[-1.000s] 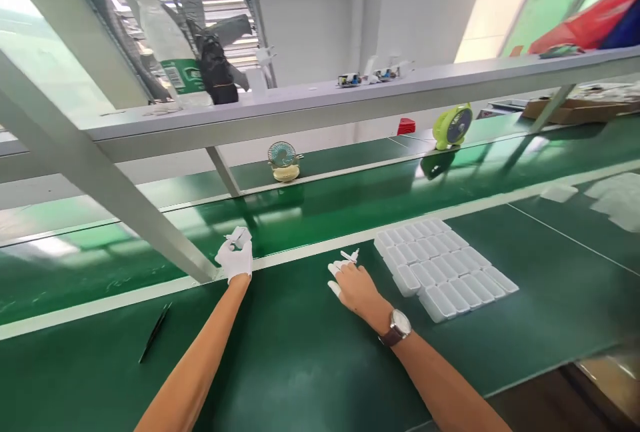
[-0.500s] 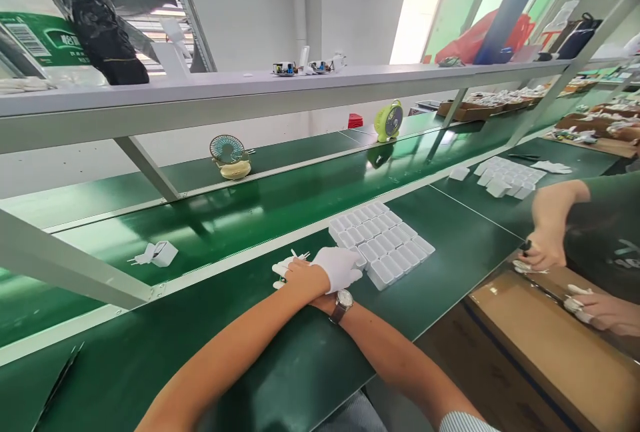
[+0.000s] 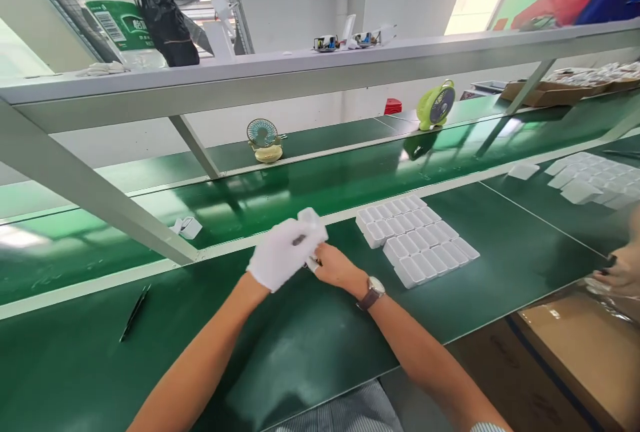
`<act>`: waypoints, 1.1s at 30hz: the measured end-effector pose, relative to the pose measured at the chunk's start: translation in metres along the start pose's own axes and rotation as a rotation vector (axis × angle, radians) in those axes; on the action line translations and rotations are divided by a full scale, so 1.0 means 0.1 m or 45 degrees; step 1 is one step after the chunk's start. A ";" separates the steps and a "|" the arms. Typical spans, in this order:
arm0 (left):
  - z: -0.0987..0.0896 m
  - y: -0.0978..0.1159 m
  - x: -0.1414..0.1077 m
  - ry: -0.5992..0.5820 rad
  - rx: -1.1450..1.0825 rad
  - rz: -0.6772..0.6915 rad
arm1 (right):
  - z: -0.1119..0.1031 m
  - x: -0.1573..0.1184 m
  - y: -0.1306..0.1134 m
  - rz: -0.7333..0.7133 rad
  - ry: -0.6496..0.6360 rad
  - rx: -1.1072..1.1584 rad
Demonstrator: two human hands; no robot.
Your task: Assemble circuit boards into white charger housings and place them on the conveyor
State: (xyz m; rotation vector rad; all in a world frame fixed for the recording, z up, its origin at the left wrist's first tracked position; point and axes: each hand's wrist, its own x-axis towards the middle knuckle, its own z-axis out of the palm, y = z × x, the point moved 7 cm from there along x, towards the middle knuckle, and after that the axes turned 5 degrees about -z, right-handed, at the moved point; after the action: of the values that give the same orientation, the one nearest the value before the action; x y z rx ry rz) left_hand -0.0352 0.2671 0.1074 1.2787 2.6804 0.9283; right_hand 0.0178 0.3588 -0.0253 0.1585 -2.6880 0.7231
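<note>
My left hand point(image 3: 283, 252), in a white glove, is closed around a small white plastic case point(image 3: 313, 224) held above the green bench. Close beside it, my right hand point(image 3: 337, 267), with a watch at the wrist, pinches a small white part point(image 3: 312, 263) just below the case. That part is mostly covered by the fingers, so its shape is unclear. To the right of both hands, several white cases point(image 3: 420, 237) lie in tight rows on the bench.
Black tweezers point(image 3: 135, 313) lie at the left. A white piece point(image 3: 190, 227) rests on the green belt point(image 3: 300, 190) near a slanted post. Two small fans stand beyond the belt. Another person's hand point(image 3: 623, 271) is at the right edge, above a cardboard box point(image 3: 585, 345).
My gloved left hand has left the rows of cases with one case in its grip. My forearms are no longer crossed. The view has shifted left.
</note>
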 end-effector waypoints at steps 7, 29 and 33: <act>-0.04 -1.60 -0.56 -0.051 0.256 -0.344 | -0.10 -0.08 0.13 0.015 -0.236 -0.046; 0.33 -2.13 -0.88 0.036 -0.334 -0.380 | 0.18 -0.01 -0.08 -0.071 -0.241 0.072; 0.35 -2.05 -0.90 0.072 -0.302 -0.316 | 0.12 0.00 -0.16 0.003 -0.133 0.280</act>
State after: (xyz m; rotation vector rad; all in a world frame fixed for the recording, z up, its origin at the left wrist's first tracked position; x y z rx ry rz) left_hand -0.1095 0.1206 -0.0494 0.8646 2.5914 1.2147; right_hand 0.0178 0.3387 -0.0272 0.2542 -2.6997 1.0381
